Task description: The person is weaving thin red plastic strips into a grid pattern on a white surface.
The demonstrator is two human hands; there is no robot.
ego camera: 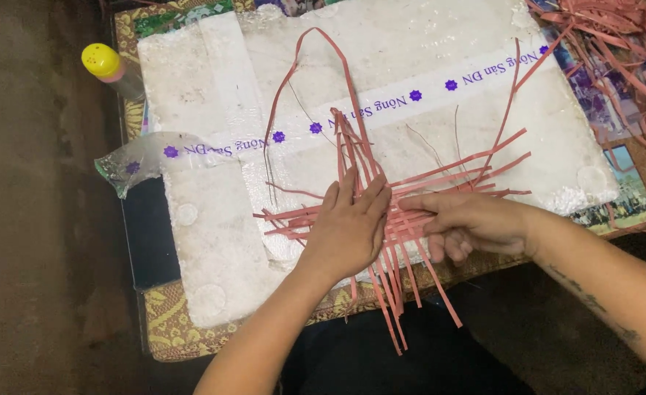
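Yellow-capped bottle [107, 67] sits far left beside the white foam board [213, 241]. Left hand [348, 227] presses flat, fingers spread, hiding the crossing pink paper strips [411, 219]; right hand [469, 223] pinches strips, fingertips partly hidden.

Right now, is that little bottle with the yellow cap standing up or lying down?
Lying down: the bottle rests on its side by the white foam board's left corner.

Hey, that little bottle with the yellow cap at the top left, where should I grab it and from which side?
Probably grip the yellow-capped bottle by its clear body, just below the cap, coming from its left. It lies tilted against the white foam board, which blocks its right side.
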